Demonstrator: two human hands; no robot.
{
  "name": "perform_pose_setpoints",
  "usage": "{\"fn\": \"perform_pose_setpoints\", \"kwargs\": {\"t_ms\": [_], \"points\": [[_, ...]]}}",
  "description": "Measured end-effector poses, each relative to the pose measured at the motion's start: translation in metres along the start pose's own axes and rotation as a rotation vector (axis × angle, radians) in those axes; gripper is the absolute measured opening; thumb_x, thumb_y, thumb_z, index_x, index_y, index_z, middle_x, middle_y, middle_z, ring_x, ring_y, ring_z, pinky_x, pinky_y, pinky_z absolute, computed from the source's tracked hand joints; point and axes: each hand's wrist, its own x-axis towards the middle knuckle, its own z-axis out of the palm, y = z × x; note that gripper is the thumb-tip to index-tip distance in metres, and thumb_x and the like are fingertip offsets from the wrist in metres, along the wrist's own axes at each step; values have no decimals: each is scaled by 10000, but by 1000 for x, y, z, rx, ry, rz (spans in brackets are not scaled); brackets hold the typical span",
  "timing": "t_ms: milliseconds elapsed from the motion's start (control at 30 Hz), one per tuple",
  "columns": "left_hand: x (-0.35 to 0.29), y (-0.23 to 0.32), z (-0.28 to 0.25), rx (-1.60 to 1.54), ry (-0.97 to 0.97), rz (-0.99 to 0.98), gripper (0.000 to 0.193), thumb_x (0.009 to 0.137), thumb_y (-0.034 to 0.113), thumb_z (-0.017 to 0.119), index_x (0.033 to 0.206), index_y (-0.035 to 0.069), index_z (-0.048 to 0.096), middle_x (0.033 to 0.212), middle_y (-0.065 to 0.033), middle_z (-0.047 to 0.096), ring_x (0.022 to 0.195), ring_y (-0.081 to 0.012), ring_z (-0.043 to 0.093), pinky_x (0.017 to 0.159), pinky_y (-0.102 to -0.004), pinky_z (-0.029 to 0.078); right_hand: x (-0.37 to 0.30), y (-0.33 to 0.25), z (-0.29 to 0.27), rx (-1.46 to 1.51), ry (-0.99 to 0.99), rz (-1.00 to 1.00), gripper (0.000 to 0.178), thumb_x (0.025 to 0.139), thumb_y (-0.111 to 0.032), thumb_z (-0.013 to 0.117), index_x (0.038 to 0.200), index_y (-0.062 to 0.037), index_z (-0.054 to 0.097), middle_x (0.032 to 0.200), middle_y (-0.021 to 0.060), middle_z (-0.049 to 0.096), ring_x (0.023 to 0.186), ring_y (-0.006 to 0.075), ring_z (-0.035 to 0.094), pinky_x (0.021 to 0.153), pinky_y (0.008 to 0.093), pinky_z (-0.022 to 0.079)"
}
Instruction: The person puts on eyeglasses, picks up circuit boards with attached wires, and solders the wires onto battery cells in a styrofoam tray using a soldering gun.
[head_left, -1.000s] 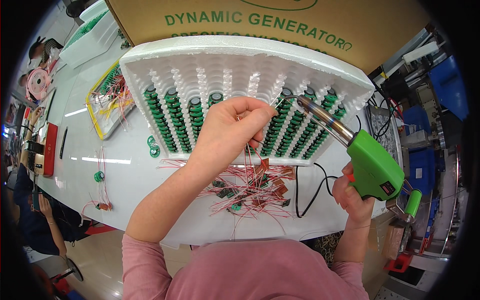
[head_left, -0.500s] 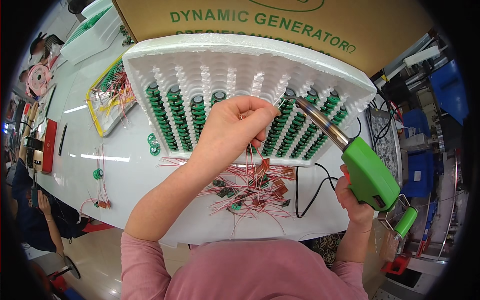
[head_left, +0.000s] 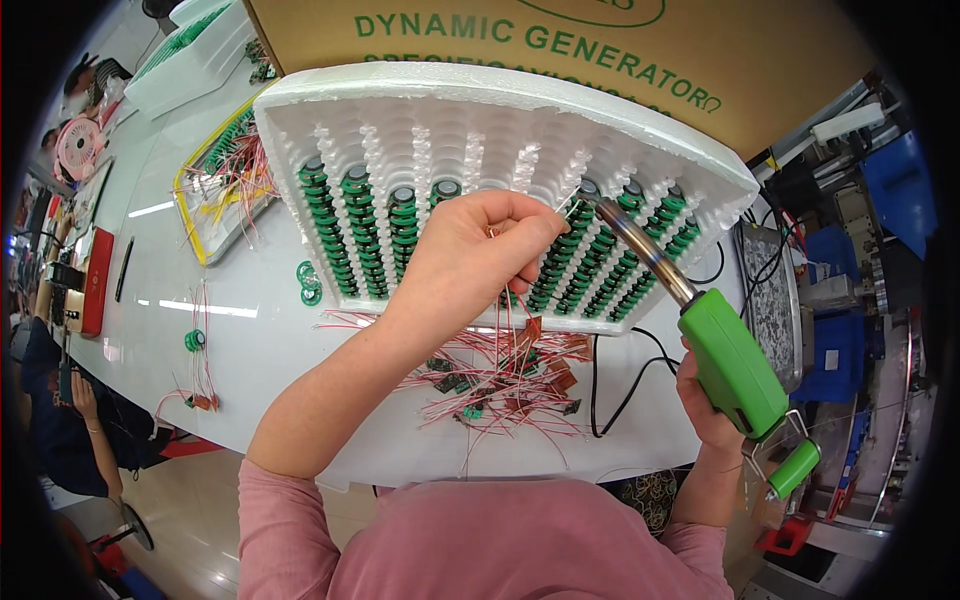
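Observation:
My left hand (head_left: pixel 480 245) is closed in a pinch over the foam tray (head_left: pixel 500 82), holding a thin pale wire (head_left: pixel 567 209) whose end reaches a green coil with a dark round top (head_left: pixel 588 187). Red leads hang below its fingers. My right hand (head_left: pixel 708 408) is wrapped round the handle of a green soldering gun (head_left: pixel 735 360), partly hidden behind it. The gun's long metal barrel points up and left, its tip at the same coil; whether it touches is too small to tell. Stacked green coils (head_left: pixel 322 225) fill several grooves of the tray.
Red and white wires with small circuit boards (head_left: pixel 515 385) lie heaped before the tray. A black cable (head_left: pixel 640 400) loops beside them. Behind the tray stands a cardboard box (head_left: pixel 600 50). At left are a yellow-rimmed tray (head_left: pixel 205 235), a loose coil (head_left: pixel 195 341) and another person's hand (head_left: pixel 85 398).
The soldering gun's handle and my right hand have shifted slightly down and left, while its tip stays by the coil. My left hand keeps its pinch. The whole view has shifted slightly.

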Motion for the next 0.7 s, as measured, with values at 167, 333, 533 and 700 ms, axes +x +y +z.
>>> {"fn": "perform_pose_setpoints", "kwargs": {"t_ms": [167,333,533,700], "points": [[-3,-2,-9,33,-30,7,211,794,213,595,853,12,623,623,15,532,553,-33,474,499,-171,376,-1,-8,2,345,25,-75,478,576,-63,718,1023,-32,550,828,72,602,669,191,597,569,282,471],[-7,-7,-18,31,-37,47,218,793,209,592,857,2,623,614,9,531,547,-41,477,498,-178,384,-3,-12,7,-7,86,-272,480,588,-18,695,1038,-5,528,836,64,609,644,140,594,538,257,483],[-11,-11,-27,23,-44,43,233,764,191,578,853,-22,613,626,-19,567,559,-52,520,504,-190,422,-13,-21,18,639,87,280,354,641,-9,665,962,-7,516,792,59,589,630,133,577,526,266,499],[-13,-13,-30,27,-47,44,231,760,193,577,841,-20,614,615,-16,567,539,-55,518,494,-193,423,-5,-49,12,1569,215,757,325,646,40,643,929,6,487,769,40,566,643,95,539,532,249,481]]}}
